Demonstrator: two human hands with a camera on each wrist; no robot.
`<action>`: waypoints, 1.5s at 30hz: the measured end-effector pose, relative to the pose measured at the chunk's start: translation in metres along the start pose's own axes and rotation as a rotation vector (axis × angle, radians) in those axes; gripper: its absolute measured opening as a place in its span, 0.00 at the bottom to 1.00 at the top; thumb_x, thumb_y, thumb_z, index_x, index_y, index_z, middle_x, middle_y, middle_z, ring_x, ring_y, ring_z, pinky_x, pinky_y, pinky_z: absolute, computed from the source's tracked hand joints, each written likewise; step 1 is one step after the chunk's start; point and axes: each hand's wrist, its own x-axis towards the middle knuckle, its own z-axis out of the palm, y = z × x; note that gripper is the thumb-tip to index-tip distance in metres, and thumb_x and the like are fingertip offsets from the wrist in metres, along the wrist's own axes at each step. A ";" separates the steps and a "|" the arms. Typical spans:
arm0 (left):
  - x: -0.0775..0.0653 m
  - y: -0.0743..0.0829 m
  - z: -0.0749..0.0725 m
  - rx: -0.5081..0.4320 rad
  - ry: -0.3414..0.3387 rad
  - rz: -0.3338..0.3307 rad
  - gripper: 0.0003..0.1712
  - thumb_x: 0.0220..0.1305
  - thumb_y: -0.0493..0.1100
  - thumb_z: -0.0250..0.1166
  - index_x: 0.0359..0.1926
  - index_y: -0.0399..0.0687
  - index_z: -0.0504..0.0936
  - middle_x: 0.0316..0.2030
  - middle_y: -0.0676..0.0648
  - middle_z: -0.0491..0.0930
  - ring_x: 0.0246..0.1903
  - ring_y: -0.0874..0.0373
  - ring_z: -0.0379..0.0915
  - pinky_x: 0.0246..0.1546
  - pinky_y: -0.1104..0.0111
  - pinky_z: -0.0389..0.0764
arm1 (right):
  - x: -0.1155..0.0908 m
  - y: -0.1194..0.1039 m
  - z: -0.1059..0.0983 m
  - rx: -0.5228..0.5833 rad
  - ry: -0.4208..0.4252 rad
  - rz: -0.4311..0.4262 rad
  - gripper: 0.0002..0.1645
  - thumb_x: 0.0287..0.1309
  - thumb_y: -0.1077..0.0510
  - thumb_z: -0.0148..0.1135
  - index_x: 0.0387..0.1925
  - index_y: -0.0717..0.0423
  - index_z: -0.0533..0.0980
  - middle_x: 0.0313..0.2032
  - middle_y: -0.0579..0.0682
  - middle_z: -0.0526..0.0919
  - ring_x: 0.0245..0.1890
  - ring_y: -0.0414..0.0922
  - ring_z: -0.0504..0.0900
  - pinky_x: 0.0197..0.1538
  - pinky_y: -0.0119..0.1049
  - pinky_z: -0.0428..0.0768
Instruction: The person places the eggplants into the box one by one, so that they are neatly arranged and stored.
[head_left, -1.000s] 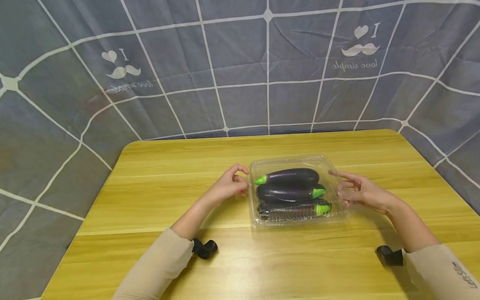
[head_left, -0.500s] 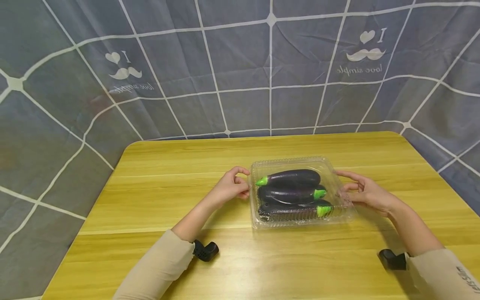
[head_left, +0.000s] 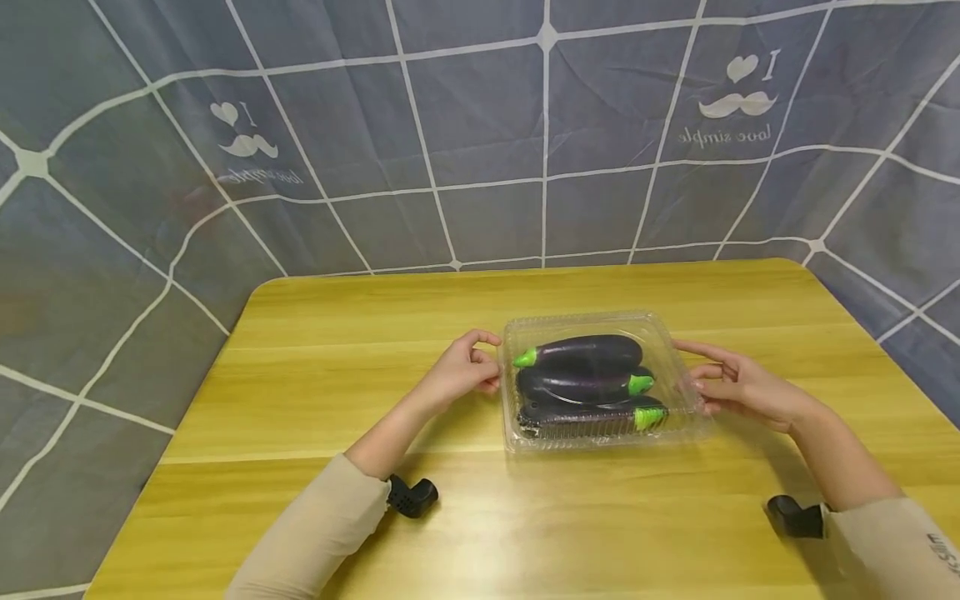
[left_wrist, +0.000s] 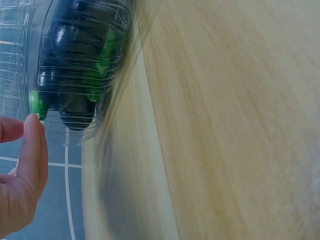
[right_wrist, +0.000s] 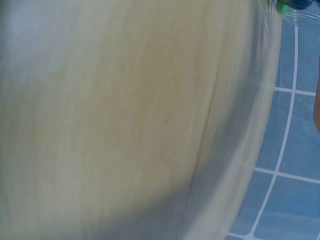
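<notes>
A clear plastic clamshell box (head_left: 678, 425) sits on the table with its lid down. Inside lie dark purple eggplants (head_left: 592, 354) with bright green stem ends. At the box's left side, my left hand (head_left: 457, 371) touches the rim with its fingertips, index finger and thumb spread apart. The left wrist view shows those fingers (left_wrist: 31, 155) right at the ribbed wall. On the opposite side my right hand (head_left: 750, 390) has its index finger stretched to the rim, with thumb and other fingertips beside the wall. Little of that hand shows in the right wrist view.
The wood-grain table (head_left: 375, 317) extends around the box. Behind it hangs a grey-blue curtain (head_left: 487, 125) with white grid lines. Black devices (head_left: 412, 497) are worn at both wrists.
My right hand has shifted slightly right, its fingers moving from over the box's edge to its outer side. The left hand and the eggplants stay nearly the same.
</notes>
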 end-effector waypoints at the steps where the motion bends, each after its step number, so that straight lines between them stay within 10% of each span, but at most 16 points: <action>1: 0.000 0.000 -0.001 0.002 0.003 0.003 0.22 0.60 0.26 0.52 0.57 0.33 0.64 0.24 0.46 0.75 0.24 0.57 0.75 0.32 0.68 0.81 | 0.000 -0.001 0.001 -0.004 0.009 0.009 0.35 0.67 0.72 0.41 0.68 0.39 0.57 0.39 0.48 0.78 0.31 0.40 0.80 0.36 0.32 0.81; 16: -0.012 -0.002 -0.001 0.028 -0.075 -0.009 0.31 0.57 0.27 0.55 0.63 0.37 0.59 0.31 0.43 0.75 0.27 0.55 0.76 0.35 0.61 0.82 | -0.016 -0.005 0.018 0.002 -0.078 0.035 0.41 0.64 0.74 0.41 0.72 0.41 0.48 0.45 0.49 0.74 0.34 0.43 0.80 0.39 0.39 0.82; 32: -0.038 -0.002 0.010 -0.082 -0.384 -0.163 0.65 0.54 0.24 0.60 0.70 0.69 0.23 0.27 0.44 0.75 0.27 0.55 0.77 0.37 0.60 0.81 | -0.025 -0.006 0.027 -0.034 -0.177 0.058 0.52 0.59 0.77 0.48 0.73 0.43 0.35 0.46 0.60 0.68 0.35 0.44 0.80 0.40 0.48 0.81; 45: -0.039 -0.003 0.018 -0.107 -0.426 -0.255 0.76 0.48 0.22 0.64 0.64 0.76 0.13 0.28 0.41 0.76 0.27 0.54 0.77 0.36 0.63 0.81 | -0.022 -0.006 0.030 0.016 -0.210 0.108 0.57 0.58 0.78 0.48 0.71 0.38 0.29 0.43 0.62 0.72 0.31 0.45 0.81 0.36 0.43 0.82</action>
